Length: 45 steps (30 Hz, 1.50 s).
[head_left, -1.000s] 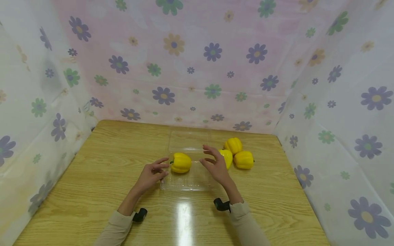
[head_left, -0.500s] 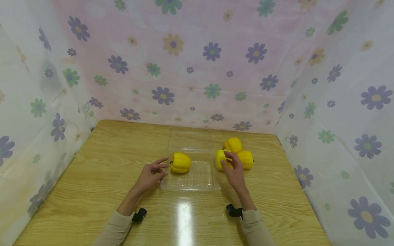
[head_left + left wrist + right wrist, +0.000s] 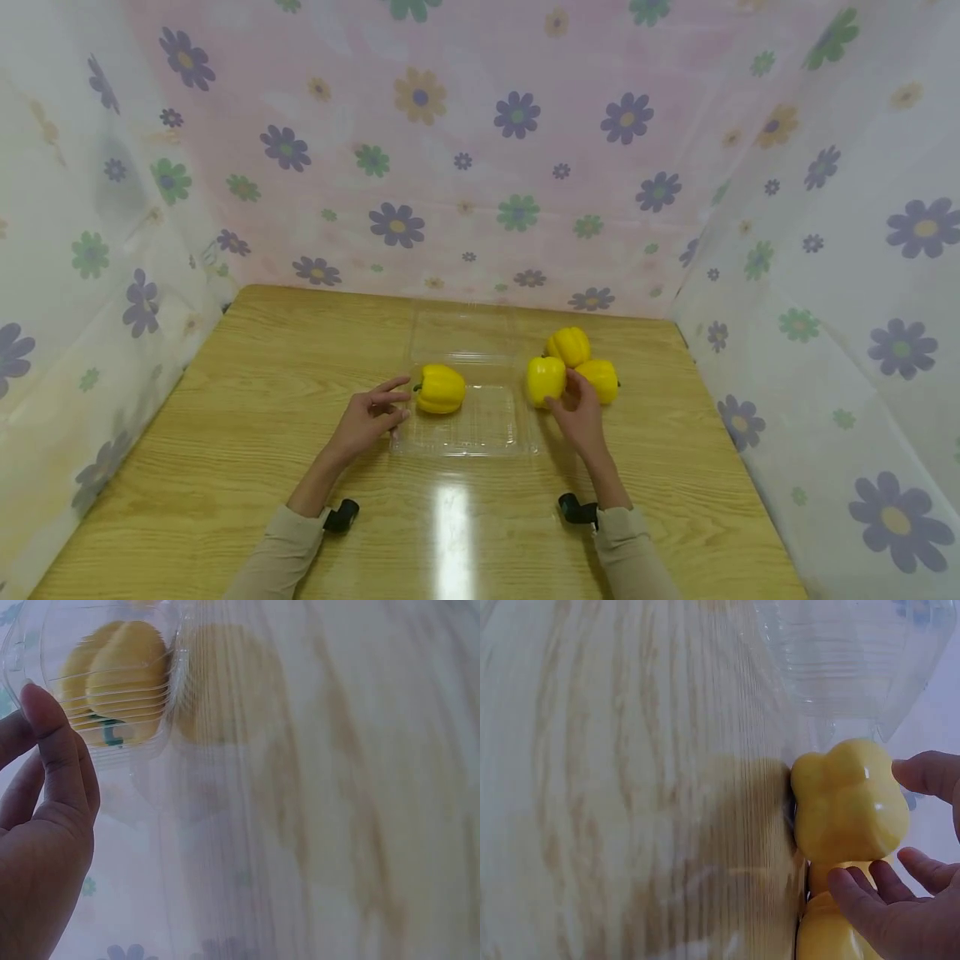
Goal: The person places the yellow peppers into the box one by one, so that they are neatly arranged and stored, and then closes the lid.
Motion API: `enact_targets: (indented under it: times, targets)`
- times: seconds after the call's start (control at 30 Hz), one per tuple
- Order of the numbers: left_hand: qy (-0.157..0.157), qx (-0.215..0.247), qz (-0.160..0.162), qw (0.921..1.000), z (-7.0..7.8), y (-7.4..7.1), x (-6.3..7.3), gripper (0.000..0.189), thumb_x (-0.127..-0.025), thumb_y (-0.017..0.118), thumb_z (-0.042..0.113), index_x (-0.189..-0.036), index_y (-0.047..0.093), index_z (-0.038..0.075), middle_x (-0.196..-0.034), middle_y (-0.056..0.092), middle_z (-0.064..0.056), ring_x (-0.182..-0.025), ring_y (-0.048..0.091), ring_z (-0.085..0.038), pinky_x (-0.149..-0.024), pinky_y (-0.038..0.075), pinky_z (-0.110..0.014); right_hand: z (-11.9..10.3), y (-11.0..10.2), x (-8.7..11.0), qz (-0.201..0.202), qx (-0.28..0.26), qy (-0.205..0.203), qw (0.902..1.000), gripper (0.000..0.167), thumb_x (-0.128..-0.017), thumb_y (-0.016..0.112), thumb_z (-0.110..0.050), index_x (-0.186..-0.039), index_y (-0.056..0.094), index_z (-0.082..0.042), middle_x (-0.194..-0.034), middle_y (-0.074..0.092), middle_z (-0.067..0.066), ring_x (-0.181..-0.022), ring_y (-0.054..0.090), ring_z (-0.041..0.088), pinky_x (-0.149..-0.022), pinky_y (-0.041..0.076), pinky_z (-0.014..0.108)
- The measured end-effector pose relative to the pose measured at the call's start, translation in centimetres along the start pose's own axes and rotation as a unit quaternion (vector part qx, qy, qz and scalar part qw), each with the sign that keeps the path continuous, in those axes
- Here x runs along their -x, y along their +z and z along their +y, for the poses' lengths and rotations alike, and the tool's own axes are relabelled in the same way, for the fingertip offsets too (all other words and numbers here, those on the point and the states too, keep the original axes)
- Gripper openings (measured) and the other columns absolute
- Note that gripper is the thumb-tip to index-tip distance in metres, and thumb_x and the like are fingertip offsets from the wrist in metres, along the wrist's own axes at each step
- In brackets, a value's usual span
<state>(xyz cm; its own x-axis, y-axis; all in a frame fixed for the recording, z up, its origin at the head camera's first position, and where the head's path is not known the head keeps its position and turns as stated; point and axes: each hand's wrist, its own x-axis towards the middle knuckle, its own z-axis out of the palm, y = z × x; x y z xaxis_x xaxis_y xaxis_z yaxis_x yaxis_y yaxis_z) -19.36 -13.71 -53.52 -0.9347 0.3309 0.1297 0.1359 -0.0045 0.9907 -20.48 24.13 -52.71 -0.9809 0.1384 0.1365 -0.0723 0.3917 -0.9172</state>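
A clear plastic container (image 3: 495, 448) has its lid (image 3: 461, 333) laid open behind it. One yellow bell pepper (image 3: 441, 390), green stem facing left, lies in its left part. My left hand (image 3: 365, 425) is at the container's left side, fingers extended; a fingertip (image 3: 43, 709) meets the rim in the left wrist view. My right hand (image 3: 583, 417) is at the right side of another yellow bell pepper (image 3: 545, 382) standing right of the container. In the right wrist view, the thumb (image 3: 924, 771) is at one side of this pepper and the spread fingers (image 3: 855, 896) are beside another.
Two more yellow bell peppers, a rear one (image 3: 568, 346) and a right one (image 3: 602, 381), sit close against the pepper by my right hand. Flower-patterned sheets (image 3: 465, 167) enclose the wooden table (image 3: 262, 375) at the back and sides.
My right hand has moved right from over the container to the nearest loose pepper, its thumb and fingers now around that pepper's side. My left hand has stayed at the container's left edge.
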Motion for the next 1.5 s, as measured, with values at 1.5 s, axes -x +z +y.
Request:
enact_targets:
  times: [1.5]
  targets:
    - [-0.017,-0.003,0.001,0.9999,0.4,-0.4,0.5,0.037,-0.096,0.068,-0.001,-0.129,0.061,-0.016,-0.157,0.039,-0.026,-0.071,0.062,-0.017,-0.058,0.056,-0.023,-0.5,1.9,-0.5,-0.018,0.072,0.002,0.9972,0.083,-0.090,0.068,-0.007,-0.156,0.020,0.008,-0.155,0.026,0.036,-0.144,0.028,0.049,-0.119,0.025,0.064]
